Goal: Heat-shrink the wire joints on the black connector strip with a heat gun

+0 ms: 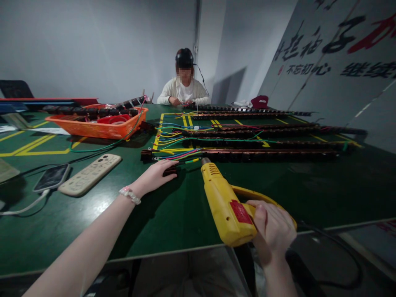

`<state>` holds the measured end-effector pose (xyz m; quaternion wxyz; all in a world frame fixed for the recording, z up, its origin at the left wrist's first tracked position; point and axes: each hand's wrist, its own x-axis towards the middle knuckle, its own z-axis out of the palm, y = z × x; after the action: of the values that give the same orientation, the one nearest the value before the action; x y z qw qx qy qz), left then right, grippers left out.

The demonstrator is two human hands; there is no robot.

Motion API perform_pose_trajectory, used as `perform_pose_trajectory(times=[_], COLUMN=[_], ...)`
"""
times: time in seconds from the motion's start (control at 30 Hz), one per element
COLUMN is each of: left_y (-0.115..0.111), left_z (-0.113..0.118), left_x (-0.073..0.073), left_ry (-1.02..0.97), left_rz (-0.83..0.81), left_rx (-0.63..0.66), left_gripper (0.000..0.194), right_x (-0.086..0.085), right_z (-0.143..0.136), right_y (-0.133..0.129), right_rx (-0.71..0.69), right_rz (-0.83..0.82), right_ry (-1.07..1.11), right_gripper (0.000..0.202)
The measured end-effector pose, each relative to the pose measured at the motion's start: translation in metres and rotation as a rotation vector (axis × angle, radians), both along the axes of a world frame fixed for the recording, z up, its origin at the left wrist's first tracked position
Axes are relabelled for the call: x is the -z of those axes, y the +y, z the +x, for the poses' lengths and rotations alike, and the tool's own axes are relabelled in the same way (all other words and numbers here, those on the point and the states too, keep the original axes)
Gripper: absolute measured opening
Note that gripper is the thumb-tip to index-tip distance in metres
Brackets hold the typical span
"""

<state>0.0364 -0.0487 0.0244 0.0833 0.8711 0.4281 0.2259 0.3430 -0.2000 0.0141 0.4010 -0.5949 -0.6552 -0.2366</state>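
Note:
My right hand (275, 227) is wrapped round the handle of a yellow heat gun (224, 202) with a red label. The gun's metal nozzle points away from me, close to the yellow and green wire ends (192, 161) at the near black strip (266, 156). My left hand (158, 175) lies at the left end of that strip, palm down, beside the bundle of pink, blue and green wires (181, 156). Its thumb is apart from the fingers, whose tips touch the strip's edge or wires; whether they hold anything is unclear.
An orange basket (108, 130) of black and red parts stands at the back left. Nearer lie a phone (52, 178) and a beige power strip (90, 175). More wired strips (247, 131) lie behind; a person (185, 88) sits across the green table (173, 222).

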Motion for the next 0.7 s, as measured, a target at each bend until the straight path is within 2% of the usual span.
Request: perform_pose_trajectory(times=[0.27,0.7], left_y=[-0.001,0.000], left_z=[0.005,0.006], left_x=[-0.001,0.000], left_ry=[-0.002,-0.032], left_rz=[-0.028,-0.028], left_rx=[0.008,0.044], left_gripper=[0.053,0.048], right_x=[0.003,0.004], right_z=[-0.006,-0.053], right_y=[-0.005,-0.015], right_rx=[-0.026,-0.201], right_rz=[0.014,-0.022], right_ry=[0.020,0.126], right_gripper=[0.033,0.029])
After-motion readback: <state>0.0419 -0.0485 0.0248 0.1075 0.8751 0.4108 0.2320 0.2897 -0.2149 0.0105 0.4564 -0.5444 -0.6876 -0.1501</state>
